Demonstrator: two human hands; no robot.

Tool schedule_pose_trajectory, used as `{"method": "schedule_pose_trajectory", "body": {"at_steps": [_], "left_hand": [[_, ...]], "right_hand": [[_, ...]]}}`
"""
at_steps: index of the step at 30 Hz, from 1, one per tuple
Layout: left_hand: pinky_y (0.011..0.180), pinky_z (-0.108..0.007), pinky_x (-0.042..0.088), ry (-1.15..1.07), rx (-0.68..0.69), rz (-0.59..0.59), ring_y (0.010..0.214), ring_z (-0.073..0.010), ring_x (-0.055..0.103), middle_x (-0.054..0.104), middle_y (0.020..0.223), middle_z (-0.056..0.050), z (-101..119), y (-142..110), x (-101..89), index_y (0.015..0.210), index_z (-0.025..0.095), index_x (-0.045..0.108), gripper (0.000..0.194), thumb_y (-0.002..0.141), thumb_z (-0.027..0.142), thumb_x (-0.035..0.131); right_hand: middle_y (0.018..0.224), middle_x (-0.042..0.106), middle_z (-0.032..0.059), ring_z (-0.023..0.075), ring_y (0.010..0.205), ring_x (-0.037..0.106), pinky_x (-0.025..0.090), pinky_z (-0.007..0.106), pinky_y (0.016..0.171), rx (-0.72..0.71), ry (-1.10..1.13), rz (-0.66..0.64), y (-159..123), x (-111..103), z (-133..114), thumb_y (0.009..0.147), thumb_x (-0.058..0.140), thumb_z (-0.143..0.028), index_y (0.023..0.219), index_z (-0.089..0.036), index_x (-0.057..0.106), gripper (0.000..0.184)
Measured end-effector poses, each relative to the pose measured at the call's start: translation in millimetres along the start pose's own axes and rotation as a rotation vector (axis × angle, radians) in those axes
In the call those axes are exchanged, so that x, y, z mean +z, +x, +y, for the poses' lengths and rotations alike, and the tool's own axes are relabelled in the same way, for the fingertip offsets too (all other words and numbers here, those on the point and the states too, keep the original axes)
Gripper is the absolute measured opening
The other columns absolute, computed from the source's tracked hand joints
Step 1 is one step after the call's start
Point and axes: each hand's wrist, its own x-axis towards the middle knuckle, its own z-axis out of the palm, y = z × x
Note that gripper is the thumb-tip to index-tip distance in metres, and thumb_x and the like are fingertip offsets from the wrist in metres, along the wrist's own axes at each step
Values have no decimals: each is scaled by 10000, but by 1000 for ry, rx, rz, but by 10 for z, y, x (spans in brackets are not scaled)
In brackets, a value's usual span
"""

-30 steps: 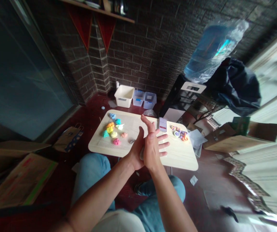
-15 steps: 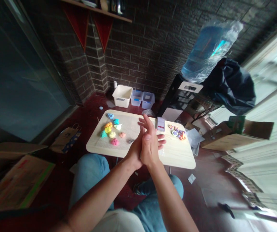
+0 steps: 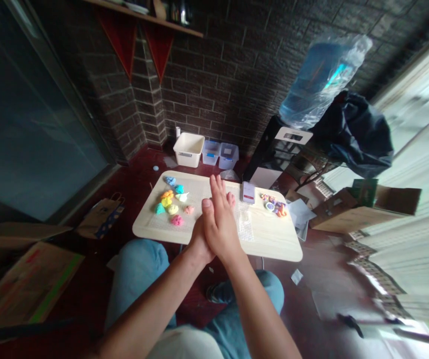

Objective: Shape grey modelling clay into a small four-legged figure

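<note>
Clock centred on the hands. Nearest soft lumps: pink lump [image 3: 177, 220] approx 9 o'clock, peach lump [image 3: 189, 209] approx 10, both on the tabletop [image 3: 274, 242], apart from the hands. Rest of the bunch btwn 9 & 11: pale yellow lump [image 3: 173, 210], green lump [image 3: 160, 208], yellow lump [image 3: 167, 201] touching orange lump [image 3: 168, 194], white lump [image 3: 182, 197], teal lump [image 3: 179, 189], blue lump [image 3: 170, 180] farthest.

R hand [image 3: 221, 227] pressed palm-to-palm w/ L hand [image 3: 198, 240], R covering most of L, R fingers straight, pointing approx 12. Can't tell if anything's btwn the palms.

Clear bumpy sheet [image 3: 246, 229] at 3, phone [image 3: 248, 192] btwn 1 & 2, small colourful pieces [image 3: 280, 209] btwn 2 & 3, all on the table.

Floor beyond: white bin [image 3: 189, 150] at 11, two clear boxes [image 3: 228, 157] approx 12, water dispenser [image 3: 264, 157] w/ wrapped bottle [image 3: 309, 87] approx 1. Carton [image 3: 363, 209] at 3, paper bag [image 3: 98, 218] at 9.
</note>
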Motion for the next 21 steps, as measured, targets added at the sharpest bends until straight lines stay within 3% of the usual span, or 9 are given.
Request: {"method": "schedule_pose_trajectory", "body": {"at_steps": [2, 5, 8, 12, 17, 21], "left_hand": [[1211, -397, 221, 10, -100, -36, 1469, -214, 268, 401, 1547, -21, 126, -30, 26, 1465, 272, 400, 501, 983, 406, 393], [1223, -405, 172, 0, -130, -79, 1485, -241, 212, 399, 1548, -35, 239, -68, 19, 1444, 237, 448, 532, 965, 466, 411], [1224, -399, 141, 29, 9, -101, 1501, -236, 132, 356, 1569, 40, 185, -102, -31, 1427, 315, 467, 495, 971, 473, 357], [1224, -395, 127, 68, 164, -164, 1507, -199, 89, 302, 1587, 96, 58, -99, -78, 1448, 396, 408, 483, 970, 408, 338], [1225, -386, 171, 79, -74, -165, 1486, -193, 210, 424, 1533, 11, 128, -24, 8, 1469, 293, 400, 512, 957, 305, 419], [1224, -411, 179, 29, -139, -124, 1475, -241, 248, 443, 1520, -24, 225, -32, 70, 1456, 265, 431, 548, 947, 467, 463]], "right_hand": [[1623, 196, 72, 191, 1512, 88, 123, 502, 1217, 18, 30, -7, 71, -49, 93, 1016, 187, -463, 1529, -194, 255, 583], [1626, 181, 62, 188, 1513, 71, 140, 486, 1220, -8, 77, -24, 13, -64, 155, 1017, 156, -469, 1533, -177, 240, 599], [1637, 132, 30, 208, 1516, 30, 107, 514, 1224, -103, 33, -37, -185, 22, 18, 1016, 161, -460, 1555, -204, 139, 597], [1645, 90, 10, 244, 1516, 1, 89, 572, 1209, -53, -72, 86, -268, 94, -231, 1009, 131, -468, 1560, -251, 79, 595], [1644, 83, 0, 202, 1517, 16, 100, 557, 1209, 60, 70, 220, -7, -8, -150, 1009, 93, -477, 1554, -281, 108, 579], [1644, 64, 0, 190, 1515, 19, 109, 560, 1208, 84, 162, 188, 19, -4, 26, 1019, 102, -456, 1549, -284, 129, 557]]}}
